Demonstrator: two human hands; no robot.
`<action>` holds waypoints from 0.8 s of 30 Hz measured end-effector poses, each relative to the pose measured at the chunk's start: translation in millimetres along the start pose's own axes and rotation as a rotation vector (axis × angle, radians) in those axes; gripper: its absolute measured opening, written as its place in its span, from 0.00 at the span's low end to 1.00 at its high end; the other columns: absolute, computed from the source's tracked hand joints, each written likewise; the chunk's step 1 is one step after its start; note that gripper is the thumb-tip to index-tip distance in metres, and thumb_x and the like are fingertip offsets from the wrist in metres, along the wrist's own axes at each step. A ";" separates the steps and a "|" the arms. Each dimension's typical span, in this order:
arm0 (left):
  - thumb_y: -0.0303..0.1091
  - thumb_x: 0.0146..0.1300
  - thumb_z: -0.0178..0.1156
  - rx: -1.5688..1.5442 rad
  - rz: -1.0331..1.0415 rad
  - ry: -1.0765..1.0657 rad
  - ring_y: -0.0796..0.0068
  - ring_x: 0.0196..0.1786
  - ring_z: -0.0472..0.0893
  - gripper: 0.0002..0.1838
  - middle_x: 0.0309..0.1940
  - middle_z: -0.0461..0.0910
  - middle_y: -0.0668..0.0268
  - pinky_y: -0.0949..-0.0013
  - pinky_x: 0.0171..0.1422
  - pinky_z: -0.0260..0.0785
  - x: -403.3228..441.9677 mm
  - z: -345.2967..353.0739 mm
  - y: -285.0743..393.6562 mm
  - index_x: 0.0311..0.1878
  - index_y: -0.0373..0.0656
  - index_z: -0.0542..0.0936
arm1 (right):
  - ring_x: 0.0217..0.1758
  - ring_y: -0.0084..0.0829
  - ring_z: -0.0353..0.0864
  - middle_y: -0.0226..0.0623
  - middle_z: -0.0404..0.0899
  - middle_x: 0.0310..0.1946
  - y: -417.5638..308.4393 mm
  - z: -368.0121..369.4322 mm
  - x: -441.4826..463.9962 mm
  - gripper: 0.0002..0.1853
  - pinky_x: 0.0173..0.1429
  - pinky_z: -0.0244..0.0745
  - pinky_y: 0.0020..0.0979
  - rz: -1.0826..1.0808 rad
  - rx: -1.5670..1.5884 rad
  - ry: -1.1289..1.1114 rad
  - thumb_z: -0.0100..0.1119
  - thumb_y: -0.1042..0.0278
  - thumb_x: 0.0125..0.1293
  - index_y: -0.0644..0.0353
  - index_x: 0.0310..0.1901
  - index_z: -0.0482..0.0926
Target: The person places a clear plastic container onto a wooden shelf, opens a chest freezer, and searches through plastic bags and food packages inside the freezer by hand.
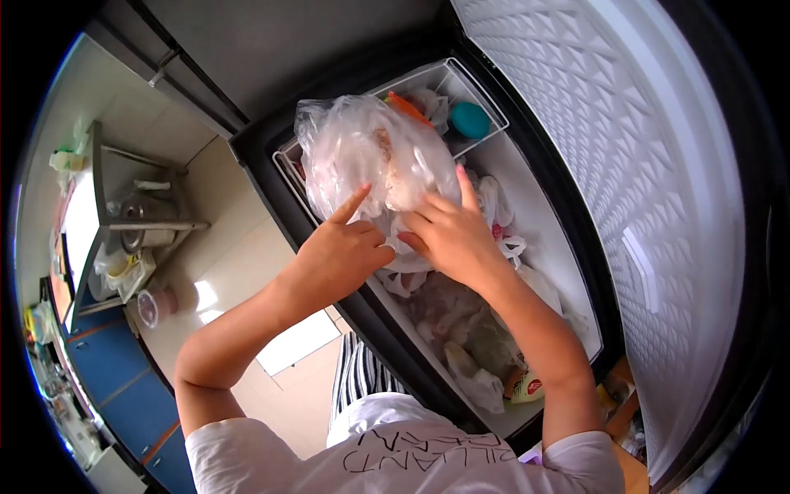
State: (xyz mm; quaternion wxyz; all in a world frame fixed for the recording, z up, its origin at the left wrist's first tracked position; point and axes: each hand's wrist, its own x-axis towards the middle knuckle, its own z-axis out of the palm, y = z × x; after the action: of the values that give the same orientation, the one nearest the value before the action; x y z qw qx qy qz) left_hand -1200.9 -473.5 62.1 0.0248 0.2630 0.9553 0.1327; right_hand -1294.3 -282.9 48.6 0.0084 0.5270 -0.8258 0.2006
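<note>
the step in hand looks to be handling the bulging plastic bag point(341, 144) at the basket end of the open freezer point(564, 198), where it covers much of the wire basket point(480, 92) and lies close to the long black edge on the left. the left hand point(344, 253) has its index finger stretched onto the film, the other fingers curled; the right hand point(453, 237) is loosely spread, fingertips on the bag. i cannot tell whether either pinches the film. a secure hold would probably call for both hands gathering the loose folds.

the bag is thin, clear, wrinkled and glossy, rounded by something pale and brownish inside. beside it in the basket show a smooth, rounded teal thing point(470, 120) and an orange strip point(409, 109). crumpled, milky bags point(448, 306) fill the freezer's lower part; the white lid point(650, 156) is moulded in raised, pyramid-like facets.
</note>
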 end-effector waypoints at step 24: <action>0.23 0.52 0.55 -0.083 -0.254 0.024 0.69 0.57 0.74 0.24 0.53 0.79 0.65 0.58 0.67 0.53 -0.8 99.4 -3.2 0.55 0.45 0.74 | 0.48 0.37 0.81 0.41 0.82 0.46 102.0 93.6 -52.0 0.18 0.53 0.71 0.31 0.868 0.596 0.019 0.54 0.73 0.61 0.61 0.55 0.75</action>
State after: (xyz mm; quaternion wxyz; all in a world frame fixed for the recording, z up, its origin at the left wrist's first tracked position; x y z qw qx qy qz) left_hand -1190.2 -452.6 -34.6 0.0408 0.1368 0.9749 0.1709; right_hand -1341.9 -232.6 -82.0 -0.2184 0.1144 -0.8750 0.4166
